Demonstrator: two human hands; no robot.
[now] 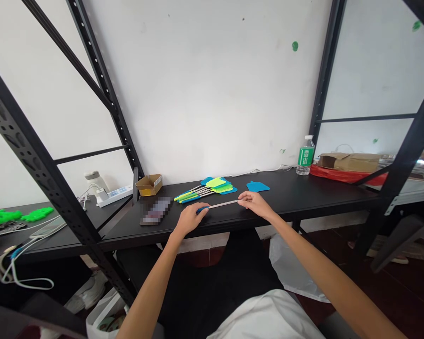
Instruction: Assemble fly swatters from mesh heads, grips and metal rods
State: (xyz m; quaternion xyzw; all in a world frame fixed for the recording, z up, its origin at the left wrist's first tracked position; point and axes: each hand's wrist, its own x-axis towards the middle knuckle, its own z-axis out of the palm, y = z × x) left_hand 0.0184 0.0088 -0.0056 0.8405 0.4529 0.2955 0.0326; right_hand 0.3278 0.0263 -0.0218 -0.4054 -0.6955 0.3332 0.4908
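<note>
My left hand (191,218) is closed around the blue grip of a fly swatter handle, near the front edge of the black shelf. From it a thin pale rod (223,204) runs to the right. My right hand (253,203) pinches the rod's other end between thumb and fingers. No head shows on this rod; my right fingertips hide its tip. Just beyond my right hand, a loose blue fly swatter head (257,186) lies flat. Behind my left hand is a pile of fly swatters (205,189) with blue and yellow-green heads, their grips pointing left.
A phone-like blurred object (156,210) and a small open cardboard box (149,185) are on the left. At the right stands a water bottle (305,156) beside a red-wrapped carton (353,162). Black metal uprights (108,94) flank the shelf. A white plastic bag (291,263) hangs below.
</note>
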